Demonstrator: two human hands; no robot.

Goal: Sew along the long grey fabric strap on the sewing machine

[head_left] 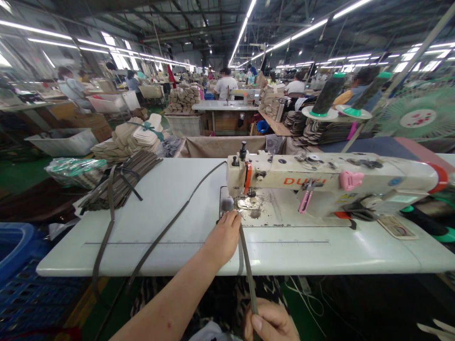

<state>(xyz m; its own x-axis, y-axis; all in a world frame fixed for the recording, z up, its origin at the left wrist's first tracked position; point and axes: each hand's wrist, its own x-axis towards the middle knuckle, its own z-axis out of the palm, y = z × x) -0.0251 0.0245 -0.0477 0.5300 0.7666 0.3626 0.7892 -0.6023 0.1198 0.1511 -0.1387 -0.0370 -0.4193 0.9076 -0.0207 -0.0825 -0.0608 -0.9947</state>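
Note:
A cream sewing machine [320, 184] stands on a white table [142, 227]. A narrow dark strap [245, 255] runs from under its needle toward me. My left hand [223, 237] rests on the table just in front of the needle plate, fingers curled on the strap. My right hand [272, 324], at the bottom edge below the table, pinches the strap's near end and holds it taut. Another length of strap [170, 222] trails off the back of the machine and down over the table's front edge.
A bundle of dark straps [121, 182] lies at the table's left end, with stacks of beige pieces [137, 135] behind. A blue crate [21, 274] sits at lower left. Two thread cones [329, 97] and a fan [423, 116] stand right. Other people work at distant tables.

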